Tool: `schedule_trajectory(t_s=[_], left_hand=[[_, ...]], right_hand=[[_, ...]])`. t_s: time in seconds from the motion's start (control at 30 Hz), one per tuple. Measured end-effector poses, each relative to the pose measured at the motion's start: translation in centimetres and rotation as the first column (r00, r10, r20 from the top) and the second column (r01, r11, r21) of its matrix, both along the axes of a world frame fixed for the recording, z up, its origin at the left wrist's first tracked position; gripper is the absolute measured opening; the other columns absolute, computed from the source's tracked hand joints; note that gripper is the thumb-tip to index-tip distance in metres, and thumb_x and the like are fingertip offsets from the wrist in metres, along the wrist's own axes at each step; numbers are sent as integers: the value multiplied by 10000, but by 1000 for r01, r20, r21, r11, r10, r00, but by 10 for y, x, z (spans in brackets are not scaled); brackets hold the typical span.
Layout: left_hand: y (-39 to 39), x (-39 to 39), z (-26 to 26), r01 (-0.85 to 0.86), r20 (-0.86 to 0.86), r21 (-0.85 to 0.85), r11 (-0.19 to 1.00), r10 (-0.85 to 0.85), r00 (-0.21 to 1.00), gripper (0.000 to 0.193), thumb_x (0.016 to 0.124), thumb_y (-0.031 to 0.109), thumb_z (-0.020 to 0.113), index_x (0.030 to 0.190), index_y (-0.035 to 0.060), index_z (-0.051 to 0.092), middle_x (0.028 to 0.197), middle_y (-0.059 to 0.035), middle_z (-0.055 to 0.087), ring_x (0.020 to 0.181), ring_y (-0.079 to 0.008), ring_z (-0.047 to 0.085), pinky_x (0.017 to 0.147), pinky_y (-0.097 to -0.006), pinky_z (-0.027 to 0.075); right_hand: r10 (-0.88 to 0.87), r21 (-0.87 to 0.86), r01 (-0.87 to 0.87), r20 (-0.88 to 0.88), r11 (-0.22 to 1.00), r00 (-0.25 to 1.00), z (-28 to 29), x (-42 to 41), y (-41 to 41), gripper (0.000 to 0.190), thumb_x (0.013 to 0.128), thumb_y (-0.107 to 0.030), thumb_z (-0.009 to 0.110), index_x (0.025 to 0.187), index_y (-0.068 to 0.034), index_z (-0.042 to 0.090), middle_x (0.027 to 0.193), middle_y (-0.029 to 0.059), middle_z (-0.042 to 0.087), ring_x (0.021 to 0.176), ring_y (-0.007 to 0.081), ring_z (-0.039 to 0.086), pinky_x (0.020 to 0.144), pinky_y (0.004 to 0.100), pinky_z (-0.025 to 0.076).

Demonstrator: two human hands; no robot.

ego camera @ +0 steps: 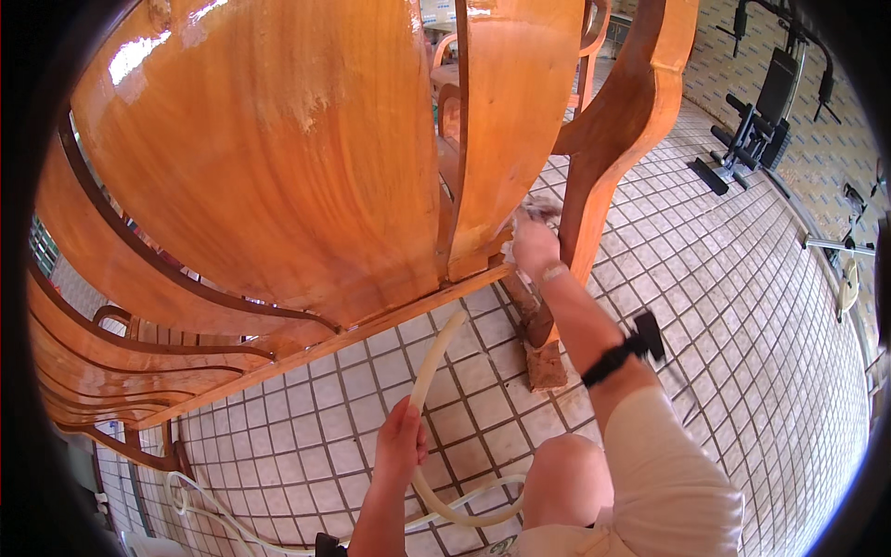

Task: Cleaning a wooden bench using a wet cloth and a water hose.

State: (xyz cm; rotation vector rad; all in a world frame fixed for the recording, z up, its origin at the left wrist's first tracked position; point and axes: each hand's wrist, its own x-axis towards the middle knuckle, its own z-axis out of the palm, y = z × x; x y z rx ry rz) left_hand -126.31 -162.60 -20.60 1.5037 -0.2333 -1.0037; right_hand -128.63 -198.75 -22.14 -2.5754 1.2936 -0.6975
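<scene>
My left hand [400, 445] is closed around a pale, translucent flexible hose [433, 362]. The hose's free end points up toward the furniture, and its length curves down to the floor. Reaching past the right end of a varnished wooden bench back [362, 202], my right hand [536, 247] is beside the curved end post [602, 188]. A blurred grey-brown cloth [543, 207], apparently a rag, is bunched in its fingers. The wide back slat glistens as if wet. Part of the right fingers is hidden behind the hand and the narrow slat [511, 125].
A reddish brick [546, 365] lies under the bench leg. More hose [230, 522] loops over the tiled floor [292, 425] at lower left. Black gym equipment [755, 122] stands by the far right wall. Another wooden chair [449, 59] shows through the gap.
</scene>
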Motion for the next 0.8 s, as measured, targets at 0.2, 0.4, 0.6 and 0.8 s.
schedule_trajectory(t_s=[0.2,0.4,0.6,0.8], left_hand=[[-4,-6,3,56,36,-37,998,-55,998,359,908,296,414,1174,57,444,560,36,373,413,-39,343,363,-191,309],[-11,-1,-5,120,67,-34,992,-117,991,361,909,281,410,1196,62,432,574,22,380,402,-53,344,361,-202,312],[-18,-5,-12,176,65,-40,984,-173,983,360,909,291,408,1195,75,437,576,27,375,401,-46,338,360,-193,299],[-14,-1,-17,145,49,16,989,-145,988,351,907,307,409,1164,74,462,558,42,370,410,-33,339,361,-184,298]], right_hand=[[54,-12,-102,-788,995,613,-19,9,-12,208,764,-146,512,900,-81,656,905,103,628,856,278,590,851,550,325],[-22,-185,-327,-895,927,445,-19,-11,18,229,753,-181,527,911,-81,659,890,108,629,866,244,573,838,532,300],[208,-170,-502,-765,848,609,-94,-29,53,195,742,-185,498,805,-83,651,792,88,617,775,250,566,712,471,333],[289,-273,-660,-737,699,611,-64,-20,24,180,756,-180,476,722,-78,620,676,69,545,720,222,522,619,364,332]])
